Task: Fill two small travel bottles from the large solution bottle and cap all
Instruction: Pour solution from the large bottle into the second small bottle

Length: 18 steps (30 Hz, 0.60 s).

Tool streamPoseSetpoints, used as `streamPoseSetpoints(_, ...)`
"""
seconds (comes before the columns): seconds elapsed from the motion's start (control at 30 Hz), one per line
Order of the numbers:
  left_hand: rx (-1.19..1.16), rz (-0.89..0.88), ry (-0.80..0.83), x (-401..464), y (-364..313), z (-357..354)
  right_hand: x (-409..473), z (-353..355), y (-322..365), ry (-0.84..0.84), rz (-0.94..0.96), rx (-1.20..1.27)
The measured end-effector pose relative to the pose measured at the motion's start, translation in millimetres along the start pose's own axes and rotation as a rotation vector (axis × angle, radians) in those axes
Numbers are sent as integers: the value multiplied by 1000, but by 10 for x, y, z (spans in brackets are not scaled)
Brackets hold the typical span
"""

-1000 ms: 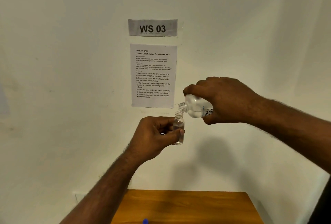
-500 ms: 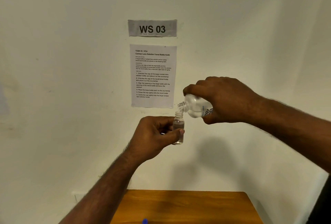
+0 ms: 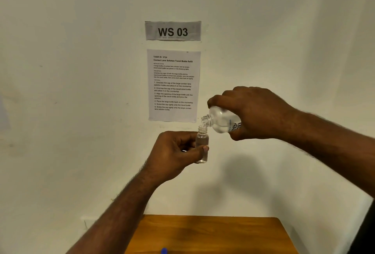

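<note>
Blue object point(image 3: 164, 251): on table point(image 3: 223, 233), cut off by frame edge, unidentifiable. Small bottle point(image 3: 202, 144): upright, uncapped, pinched in my left hand point(image 3: 176, 152) above the table. Large bottle point(image 3: 220, 119): tipped leftward, mouth at small bottle's rim; my right hand point(image 3: 257, 113) wraps and hides its base. Instruction sheet point(image 3: 174, 85): on wall.

Landmark: travel bottle point(image 3: 202, 145), upright in the left hand point(image 3: 174, 150), above the table point(image 3: 213, 233). Large bottle point(image 3: 220, 119), in the right hand point(image 3: 257, 113), is tilted above right, mouth just over its opening. Instruction sheet point(image 3: 174, 85) is on the wall behind, upper left.
</note>
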<state>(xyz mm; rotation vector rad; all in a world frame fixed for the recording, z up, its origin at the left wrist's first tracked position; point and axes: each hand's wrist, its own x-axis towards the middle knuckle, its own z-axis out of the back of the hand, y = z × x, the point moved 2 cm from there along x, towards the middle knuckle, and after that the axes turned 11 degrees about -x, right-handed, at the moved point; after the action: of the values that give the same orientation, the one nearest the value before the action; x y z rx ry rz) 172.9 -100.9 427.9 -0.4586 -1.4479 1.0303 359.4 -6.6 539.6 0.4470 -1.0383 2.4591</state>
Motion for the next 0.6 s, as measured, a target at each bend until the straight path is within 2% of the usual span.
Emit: streamPoseSetpoints(0.6,-17,7,-5,17,24,-16,-11,-34,-14,34,-16,6)
